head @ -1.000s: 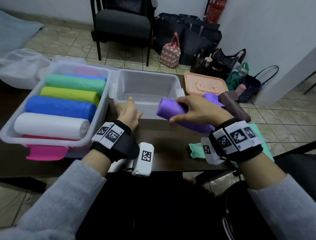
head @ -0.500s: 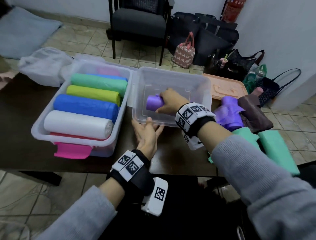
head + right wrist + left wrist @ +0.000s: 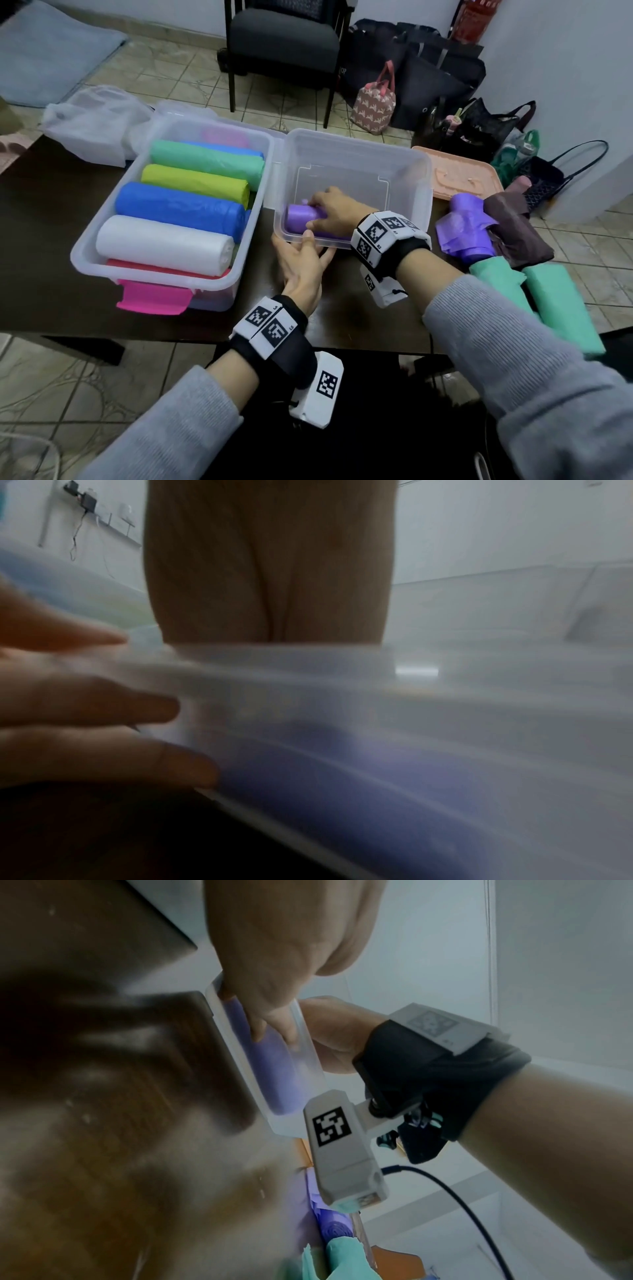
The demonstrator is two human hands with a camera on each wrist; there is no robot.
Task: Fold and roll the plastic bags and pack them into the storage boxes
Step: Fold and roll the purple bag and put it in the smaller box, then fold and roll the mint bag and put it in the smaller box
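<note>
Purple roll (image 3: 301, 215) in box (image 3: 359, 150) under right-hand fingers (image 3: 317, 224)

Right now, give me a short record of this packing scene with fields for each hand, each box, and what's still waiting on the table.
right hand: right hand holds the purple rolled plastic bag low inside the clear plastic storage box on the right
left hand: left hand, fingers straight, touches that box's near wall
right box contents: only the purple roll
left box: clear plastic storage box on the left packed with white, blue, yellow and green rolls
waiting: loose purple bag, dark maroon bag, folded mint-green bags
lid: peach plastic lid behind the waiting bags
</note>
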